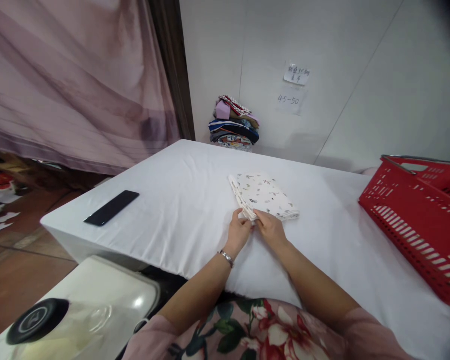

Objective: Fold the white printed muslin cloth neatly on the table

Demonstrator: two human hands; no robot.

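Note:
A white cloth (pixel 264 192) with small scattered prints lies folded in layers on the white-covered table (pixel 165 200). At the cloth's near corner, my left hand (pixel 240 231) is closed, thumb and fingers pinching its edge. Close beside it, my right hand (pixel 270 229) pinches the same corner from the right. Both hands almost touch each other. The fingertips are partly hidden by the hands themselves. A bracelet circles my left wrist.
A black phone-like slab (pixel 112 208) lies at the table's left. The red plastic basket (pixel 416 220) stands on the right. Folded clothes (pixel 234 125) are stacked beyond the far edge, by the wall. A white surface with a round black lid (pixel 37 321) is at lower left.

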